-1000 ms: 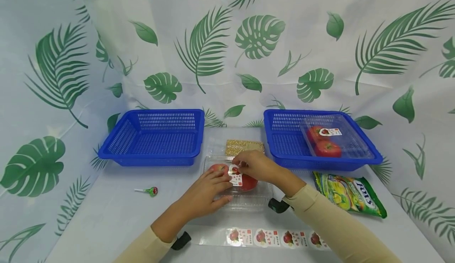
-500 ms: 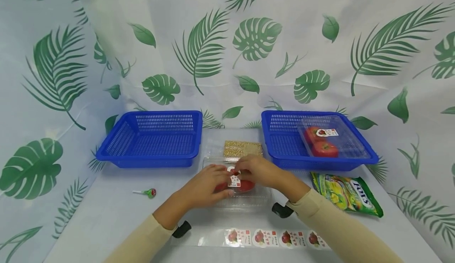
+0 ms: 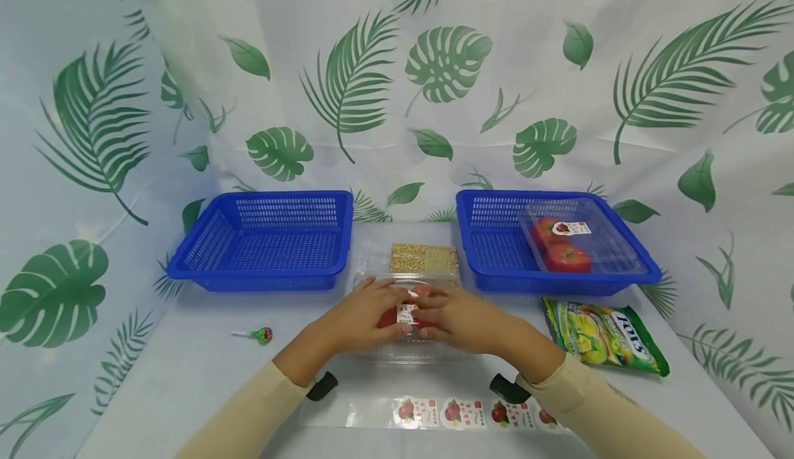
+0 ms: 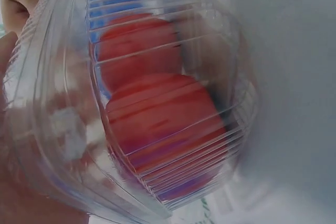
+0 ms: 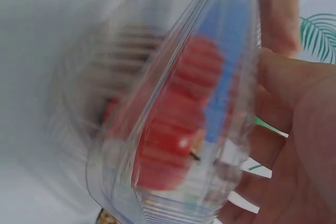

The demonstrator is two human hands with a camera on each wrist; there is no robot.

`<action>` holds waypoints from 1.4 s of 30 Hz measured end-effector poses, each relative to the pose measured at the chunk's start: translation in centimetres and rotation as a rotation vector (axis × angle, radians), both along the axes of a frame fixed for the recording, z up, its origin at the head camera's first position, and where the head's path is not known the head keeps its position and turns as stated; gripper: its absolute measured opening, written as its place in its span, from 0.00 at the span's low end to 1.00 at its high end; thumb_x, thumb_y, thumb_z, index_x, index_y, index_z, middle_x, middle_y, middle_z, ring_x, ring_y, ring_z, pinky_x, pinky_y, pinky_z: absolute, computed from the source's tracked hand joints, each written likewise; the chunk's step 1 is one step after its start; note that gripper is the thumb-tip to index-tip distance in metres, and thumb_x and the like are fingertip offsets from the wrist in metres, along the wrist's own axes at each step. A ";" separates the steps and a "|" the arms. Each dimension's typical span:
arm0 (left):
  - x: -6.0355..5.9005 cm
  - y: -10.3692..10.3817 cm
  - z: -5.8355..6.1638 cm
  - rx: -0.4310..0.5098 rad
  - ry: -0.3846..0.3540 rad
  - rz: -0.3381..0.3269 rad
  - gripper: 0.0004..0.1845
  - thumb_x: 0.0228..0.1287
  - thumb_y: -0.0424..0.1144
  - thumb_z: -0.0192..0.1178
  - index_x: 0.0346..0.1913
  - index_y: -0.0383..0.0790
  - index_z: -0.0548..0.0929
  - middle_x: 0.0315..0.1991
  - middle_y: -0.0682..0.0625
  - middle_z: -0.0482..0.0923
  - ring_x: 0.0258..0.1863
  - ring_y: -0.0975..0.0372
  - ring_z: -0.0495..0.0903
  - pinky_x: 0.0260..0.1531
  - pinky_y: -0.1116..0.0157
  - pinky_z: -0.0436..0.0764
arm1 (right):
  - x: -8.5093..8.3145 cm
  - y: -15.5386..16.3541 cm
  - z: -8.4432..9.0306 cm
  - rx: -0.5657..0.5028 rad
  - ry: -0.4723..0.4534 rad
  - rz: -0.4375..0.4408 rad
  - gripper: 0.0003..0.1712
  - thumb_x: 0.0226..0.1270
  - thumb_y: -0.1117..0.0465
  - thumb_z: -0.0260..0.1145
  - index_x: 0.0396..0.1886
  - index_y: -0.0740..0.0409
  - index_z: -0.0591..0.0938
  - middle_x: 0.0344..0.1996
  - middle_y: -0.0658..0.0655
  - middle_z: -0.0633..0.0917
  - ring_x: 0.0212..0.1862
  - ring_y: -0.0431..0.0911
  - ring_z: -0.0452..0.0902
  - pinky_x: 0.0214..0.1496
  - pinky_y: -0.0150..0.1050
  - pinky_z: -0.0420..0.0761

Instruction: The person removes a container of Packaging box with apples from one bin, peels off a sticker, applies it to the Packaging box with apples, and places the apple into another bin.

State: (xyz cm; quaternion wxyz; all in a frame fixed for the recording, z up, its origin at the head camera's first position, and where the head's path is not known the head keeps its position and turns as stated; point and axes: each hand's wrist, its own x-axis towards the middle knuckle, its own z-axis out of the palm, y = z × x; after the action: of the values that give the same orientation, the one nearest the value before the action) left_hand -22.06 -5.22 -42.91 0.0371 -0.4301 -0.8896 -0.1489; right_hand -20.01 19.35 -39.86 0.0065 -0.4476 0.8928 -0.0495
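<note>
A clear plastic clamshell box [image 3: 403, 357] with two red apples [image 4: 163, 124] inside stands mid-table. On its lid lies a white label sticker [image 3: 406, 313] with an apple picture, partly covered by fingers. My left hand [image 3: 366, 313] rests on the lid from the left, its fingers reaching the sticker's edge. From the other side my right hand [image 3: 465, 318] lies on the lid, fingers extended over the sticker's right part. The right wrist view shows the box [image 5: 157, 203] from its side, with the spread right fingers against the lid.
A strip of apple stickers [image 3: 451, 414] lies in front. Behind the box is a packet of yellow grains [image 3: 412, 258]. Blue baskets [image 3: 260, 283] [image 3: 496, 283] flank it; the right one holds a boxed apple pair [image 3: 567, 258]. A lollipop [image 3: 263, 335] and candy bag [image 3: 611, 338] lie outward.
My right hand has gone from pinching at the sticker's upper edge to lying with fingers extended on the lid, its wrist lower and further right. My left hand stays on the box.
</note>
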 end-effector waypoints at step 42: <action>2.9 -3.2 -2.1 0.227 0.095 0.034 0.28 0.67 0.58 0.57 0.62 0.42 0.79 0.68 0.45 0.68 0.69 0.48 0.61 0.66 0.43 0.57 | -0.3 2.7 -1.9 -0.370 -0.057 -0.191 0.23 0.72 0.48 0.61 0.58 0.56 0.82 0.64 0.58 0.75 0.69 0.59 0.61 0.66 0.61 0.62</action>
State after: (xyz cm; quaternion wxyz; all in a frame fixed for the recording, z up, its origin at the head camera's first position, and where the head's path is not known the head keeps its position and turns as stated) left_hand -19.14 -8.44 -44.97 0.1300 -0.4144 -0.8716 -0.2273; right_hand -20.31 22.05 -41.71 -0.0552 -0.3528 0.9064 -0.2257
